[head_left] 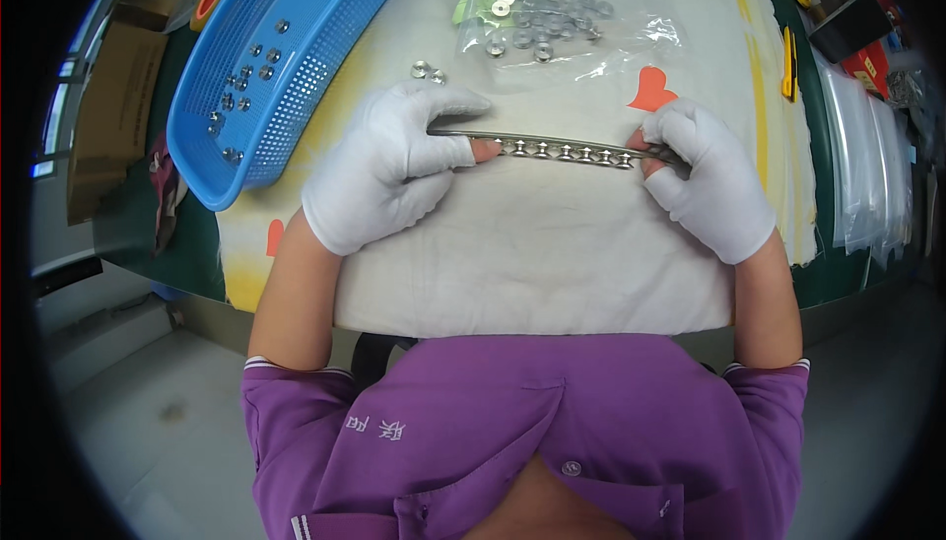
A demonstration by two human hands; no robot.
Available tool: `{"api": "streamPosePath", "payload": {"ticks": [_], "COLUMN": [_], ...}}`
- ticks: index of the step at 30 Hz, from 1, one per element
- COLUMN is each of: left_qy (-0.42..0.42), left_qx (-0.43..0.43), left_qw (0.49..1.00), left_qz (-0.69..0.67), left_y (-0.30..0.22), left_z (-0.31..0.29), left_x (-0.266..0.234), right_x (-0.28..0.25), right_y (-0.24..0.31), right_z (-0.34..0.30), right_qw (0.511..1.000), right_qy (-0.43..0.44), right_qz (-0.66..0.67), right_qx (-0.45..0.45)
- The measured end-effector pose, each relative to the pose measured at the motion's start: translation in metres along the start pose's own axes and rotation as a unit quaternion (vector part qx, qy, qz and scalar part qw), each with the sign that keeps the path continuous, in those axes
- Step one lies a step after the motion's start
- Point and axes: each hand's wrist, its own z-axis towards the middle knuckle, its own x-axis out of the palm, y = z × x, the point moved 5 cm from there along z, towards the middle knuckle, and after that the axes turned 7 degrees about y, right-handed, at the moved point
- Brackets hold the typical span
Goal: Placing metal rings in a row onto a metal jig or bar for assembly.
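Observation:
Between my two white-gloved hands runs a narrow metal strip (562,152) with a row of shiny round metal pieces along it. My left hand (389,161) grips its left end, a bare thumb tip pressing against it. At the other end, the fingers of my right hand (705,170) are closed on the strip, with bare fingertips showing. The strip is held nearly level over the white cloth, tilting slightly down to the right. Just beyond my left hand, a few small round metal parts (428,72) lie on the cloth.
A blue perforated basket (222,170) with several small metal parts stands at the left. At the back, a clear plastic bag (631,42) holds many similar parts. A yellow cutter (789,62) and clear plastic sleeves (862,161) lie at the right on the green table (823,284).

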Motion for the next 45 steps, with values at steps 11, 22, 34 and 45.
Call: {"api": "streamPosePath", "payload": {"ticks": [11,22,34,45], "left_qy": [-0.061,-0.064,-0.116,-0.092], "left_qx": [-0.085,-0.158,-0.096,-0.127], "left_qw": [0.993,0.985,0.986,0.988], "left_qz": [-0.062,0.028,0.079,0.011], "left_y": [0.007,0.020,-0.007,0.009], "left_z": [-0.006,-0.012,0.016,-0.003], "left_x": [0.000,-0.005,0.013,-0.005], "right_x": [-0.001,0.001,0.000,-0.002], "right_y": [0.000,-0.001,-0.002,-0.002], "right_z": [0.001,0.001,0.001,0.001], "right_qw": [1.000,0.998,0.997,0.998], "right_qy": [0.003,-0.029,-0.027,-0.019], "right_qz": [-0.011,0.052,0.066,0.051], "right_qx": [-0.004,0.025,0.013,0.014]}}
